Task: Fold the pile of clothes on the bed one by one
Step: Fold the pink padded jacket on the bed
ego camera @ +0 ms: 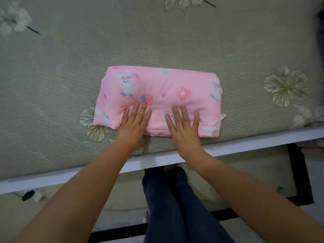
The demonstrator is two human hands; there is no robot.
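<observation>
A pink garment (168, 83) printed with white bunnies, a flower and a strawberry lies folded into a thick rectangle on the bed (157, 41), close to the near edge. My left hand (135, 123) presses flat on its front left part with straight fingers. My right hand (184, 127) lies flat on its front right part, fingers spread. Both hands dent the soft cloth. No other clothes show on the bed.
The bed has a grey-green ribbed cover with pale flower prints (285, 86). Its white frame edge (245, 144) runs along the near side. My legs in dark blue trousers (171, 207) stand below. A dark object (320, 32) sits at the far right edge.
</observation>
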